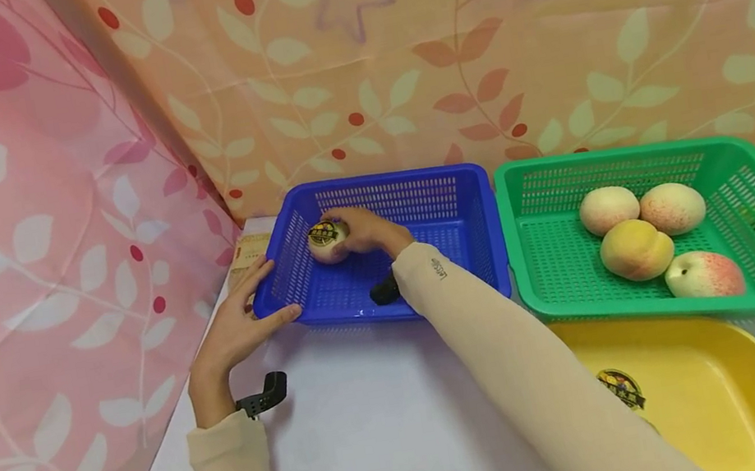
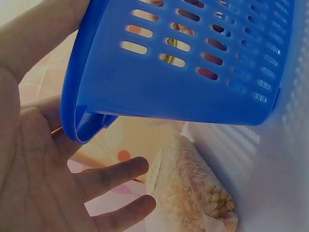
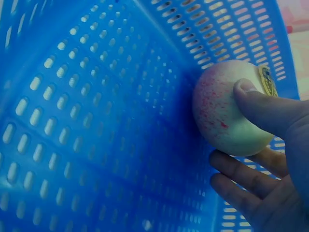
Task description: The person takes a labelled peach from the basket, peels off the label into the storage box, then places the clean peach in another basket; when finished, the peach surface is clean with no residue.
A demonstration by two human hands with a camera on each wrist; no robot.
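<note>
A pale peach (image 1: 330, 253) with red speckles and a black-and-gold sticker is inside the blue basket (image 1: 368, 314), near its left wall. My right hand (image 1: 367, 230) grips it, thumb on one side and fingers around the other; the thumb (image 3: 256, 99) shows plainly in the right wrist view. At the basket's front left corner, my left hand (image 1: 231, 327) is spread, with thumb and forefinger at the rim. In the left wrist view, two of its fingers (image 2: 113, 179) stretch out free below the rim (image 2: 72, 96).
Right of the blue basket stands a green basket (image 1: 562, 309) with several peaches (image 1: 637, 250). A yellow tray (image 1: 703, 389) with a stickered item partly behind my right sleeve lies in front. A bag of pale kernels (image 2: 188, 188) sits beside the blue basket. Patterned cloth hangs behind and left.
</note>
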